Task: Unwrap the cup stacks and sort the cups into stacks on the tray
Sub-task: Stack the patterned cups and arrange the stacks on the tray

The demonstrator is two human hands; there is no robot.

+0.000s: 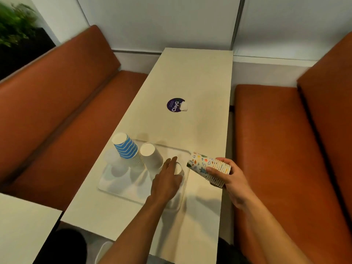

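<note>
Orange padded benches are hemming the long cream worktop, its far half lying open. On the white plastic tray, an upturned blue-striped paper cup stack and a plain white paper cup stack are crowding the left grip, which is resting flat-fingered on a small pale cup. The right grip is clasping a sideways patterned paper cup stack just beside the tray's right edge.

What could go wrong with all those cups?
The patterned cup stack lies sideways in the right hand, beyond the edge of the tray, so loose cups might slide out onto the table. The left hand reaches close beside the tall blue-striped cup stack and the plain white cup stack; a bump could topple them.
</note>
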